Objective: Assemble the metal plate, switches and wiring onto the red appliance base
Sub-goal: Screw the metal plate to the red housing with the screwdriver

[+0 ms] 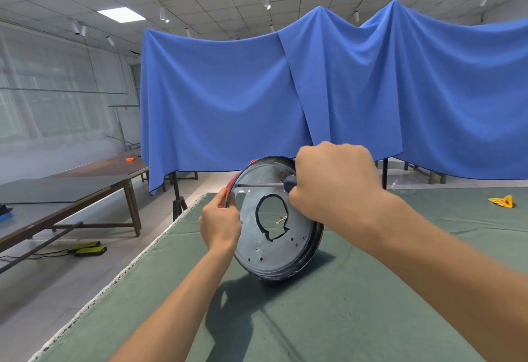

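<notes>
Red base (232,183) rim pinched by left hand (220,226); right hand (334,181) grips screwdriver (265,185).

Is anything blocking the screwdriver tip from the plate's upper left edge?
Nothing visible. The screwdriver in the right hand crosses bare metal plate; the left hand grips the rim below it.

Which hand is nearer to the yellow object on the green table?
Right. The right hand holds the screwdriver at the plate's top, nearer the yellow object; the left hand holds the plate's left edge, farther away.
</notes>
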`<state>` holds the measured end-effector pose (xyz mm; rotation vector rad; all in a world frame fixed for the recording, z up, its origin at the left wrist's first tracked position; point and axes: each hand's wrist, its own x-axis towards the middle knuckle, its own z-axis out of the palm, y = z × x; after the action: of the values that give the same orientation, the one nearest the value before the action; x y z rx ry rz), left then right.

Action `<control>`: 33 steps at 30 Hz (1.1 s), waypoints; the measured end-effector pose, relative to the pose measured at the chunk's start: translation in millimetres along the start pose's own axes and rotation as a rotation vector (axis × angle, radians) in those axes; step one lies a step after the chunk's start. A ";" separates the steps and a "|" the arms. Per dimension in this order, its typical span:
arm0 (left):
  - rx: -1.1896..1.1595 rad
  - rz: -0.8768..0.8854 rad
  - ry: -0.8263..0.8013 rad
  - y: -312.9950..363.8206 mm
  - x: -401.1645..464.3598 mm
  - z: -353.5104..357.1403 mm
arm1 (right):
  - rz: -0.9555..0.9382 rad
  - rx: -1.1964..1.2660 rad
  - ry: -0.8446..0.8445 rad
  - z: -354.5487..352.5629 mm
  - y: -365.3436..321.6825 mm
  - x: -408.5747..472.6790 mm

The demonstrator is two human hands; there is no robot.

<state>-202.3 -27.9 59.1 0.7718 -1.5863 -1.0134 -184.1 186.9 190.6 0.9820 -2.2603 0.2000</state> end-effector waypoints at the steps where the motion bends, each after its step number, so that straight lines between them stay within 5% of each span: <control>1: -0.001 -0.001 -0.002 0.5 -0.9 0.1 | -0.019 -0.014 -0.015 -5.0 -1.8 2.6; 5: -0.007 -0.022 0.003 0.3 -1.8 -2.2 | -0.097 0.002 -0.110 -11.6 -10.1 3.8; 10: -0.005 -0.039 0.008 0.1 -0.6 -4.0 | -0.025 0.326 -0.238 -15.7 -7.1 5.7; 15: -0.003 -0.074 -0.004 5.0 2.0 -1.8 | 0.023 0.513 0.085 -17.6 -13.6 9.4; 19: -0.009 -0.166 -0.030 5.2 3.4 0.0 | -0.005 0.382 0.243 -8.5 -28.5 13.9; 24: -0.024 -0.340 -0.017 2.1 1.2 -2.4 | -0.034 0.625 -0.030 -12.0 -27.8 28.2; 26: -0.026 -0.347 -0.057 2.9 1.1 -3.9 | -0.030 0.723 0.010 -16.5 -25.2 34.5; 30: -0.073 -0.451 -0.168 11.1 -4.2 -1.7 | -0.160 0.298 0.363 -17.6 -36.2 44.2; 33: -0.111 -0.597 -0.296 12.7 -5.0 -2.8 | -0.203 0.114 0.295 -15.8 -49.9 53.0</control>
<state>-198.2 -18.6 68.7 1.0877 -1.5573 -1.6960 -167.9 126.0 230.2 1.1521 -1.8861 0.3638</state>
